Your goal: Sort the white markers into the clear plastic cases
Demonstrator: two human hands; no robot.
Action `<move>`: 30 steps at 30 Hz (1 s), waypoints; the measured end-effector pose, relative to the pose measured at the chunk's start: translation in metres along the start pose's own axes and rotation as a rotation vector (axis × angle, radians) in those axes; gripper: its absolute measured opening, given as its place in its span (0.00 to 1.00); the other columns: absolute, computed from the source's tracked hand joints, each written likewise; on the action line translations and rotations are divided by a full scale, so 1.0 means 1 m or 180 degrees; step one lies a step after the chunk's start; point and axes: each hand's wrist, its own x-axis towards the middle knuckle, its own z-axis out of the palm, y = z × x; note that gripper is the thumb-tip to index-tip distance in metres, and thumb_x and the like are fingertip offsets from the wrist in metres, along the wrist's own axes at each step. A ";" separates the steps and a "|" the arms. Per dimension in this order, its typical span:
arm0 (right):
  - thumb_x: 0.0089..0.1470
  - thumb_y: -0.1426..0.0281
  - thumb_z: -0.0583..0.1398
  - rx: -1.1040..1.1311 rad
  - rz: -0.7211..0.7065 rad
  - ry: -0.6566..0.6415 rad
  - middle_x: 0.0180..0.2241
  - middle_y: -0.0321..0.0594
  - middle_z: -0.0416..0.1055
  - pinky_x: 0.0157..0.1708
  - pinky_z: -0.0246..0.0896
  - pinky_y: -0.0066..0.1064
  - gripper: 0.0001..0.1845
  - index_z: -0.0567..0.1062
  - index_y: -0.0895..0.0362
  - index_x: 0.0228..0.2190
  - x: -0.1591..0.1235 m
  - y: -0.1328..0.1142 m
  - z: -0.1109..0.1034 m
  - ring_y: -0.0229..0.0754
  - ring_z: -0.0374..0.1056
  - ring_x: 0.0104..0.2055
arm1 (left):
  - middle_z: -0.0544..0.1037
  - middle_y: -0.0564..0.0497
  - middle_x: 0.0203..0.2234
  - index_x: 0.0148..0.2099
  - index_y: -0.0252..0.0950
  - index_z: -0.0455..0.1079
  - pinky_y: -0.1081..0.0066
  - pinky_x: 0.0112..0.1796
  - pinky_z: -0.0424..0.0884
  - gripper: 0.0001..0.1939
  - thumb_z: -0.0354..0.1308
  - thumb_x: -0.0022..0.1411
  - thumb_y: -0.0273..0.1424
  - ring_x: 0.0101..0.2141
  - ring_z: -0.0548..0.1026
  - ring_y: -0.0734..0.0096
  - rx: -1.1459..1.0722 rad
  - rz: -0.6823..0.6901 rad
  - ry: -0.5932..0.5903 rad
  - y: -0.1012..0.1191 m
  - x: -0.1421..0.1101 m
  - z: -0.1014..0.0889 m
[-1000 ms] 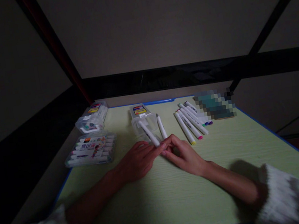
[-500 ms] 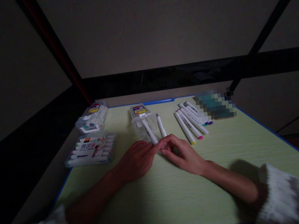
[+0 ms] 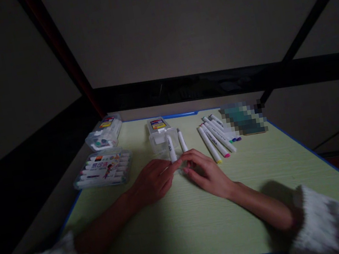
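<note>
Both my hands meet at the middle of a pale green table (image 3: 261, 181). My left hand (image 3: 152, 182) and my right hand (image 3: 205, 172) pinch the near end of a white marker (image 3: 171, 149), which points away toward a clear plastic marker box (image 3: 159, 133). A second white marker (image 3: 182, 141) lies just to the right of it, beside the box. Fingers of both hands are curled round the held marker's near end.
A flat clear case of coloured markers (image 3: 103, 168) lies at the left, with another clear marker box (image 3: 105, 133) behind it. Several loose white markers with coloured ends (image 3: 218, 137) lie at the right, next to a blurred teal object (image 3: 244, 119). Dark bars cross behind the table.
The held marker has swung from slanting left to pointing almost straight away from me, and my right hand's fingers have curled further over its near end.
</note>
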 end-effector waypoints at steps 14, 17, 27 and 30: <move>0.55 0.76 0.53 -0.0124 -0.0014 -0.0026 0.46 0.46 0.66 0.50 0.58 0.42 0.19 0.64 0.56 0.49 0.000 0.003 0.001 0.44 0.60 0.49 | 0.70 0.42 0.43 0.58 0.32 0.55 0.64 0.42 0.68 0.22 0.47 0.62 0.29 0.41 0.70 0.63 0.0064 -0.0319 -0.0319 -0.001 -0.005 0.003; 0.54 0.76 0.54 -0.0093 0.0035 -0.0036 0.48 0.47 0.65 0.51 0.57 0.43 0.21 0.63 0.56 0.50 0.000 0.004 0.002 0.45 0.59 0.51 | 0.70 0.41 0.43 0.58 0.32 0.56 0.64 0.43 0.68 0.22 0.47 0.62 0.30 0.42 0.69 0.62 0.0070 -0.0361 -0.0363 0.000 -0.005 0.002; 0.52 0.76 0.55 -0.0140 0.0077 -0.0039 0.49 0.46 0.65 0.51 0.56 0.44 0.23 0.62 0.55 0.51 0.000 0.005 0.002 0.46 0.58 0.51 | 0.69 0.40 0.45 0.58 0.32 0.56 0.63 0.44 0.68 0.23 0.49 0.61 0.29 0.44 0.69 0.60 0.0049 -0.0422 -0.0359 -0.001 -0.007 0.006; 0.52 0.76 0.56 -0.0132 0.0057 -0.0052 0.49 0.47 0.64 0.53 0.54 0.44 0.24 0.61 0.56 0.52 0.000 0.006 0.003 0.45 0.57 0.52 | 0.69 0.40 0.45 0.59 0.32 0.55 0.61 0.45 0.68 0.23 0.49 0.61 0.29 0.44 0.69 0.60 0.0045 -0.0436 -0.0331 -0.001 -0.007 0.007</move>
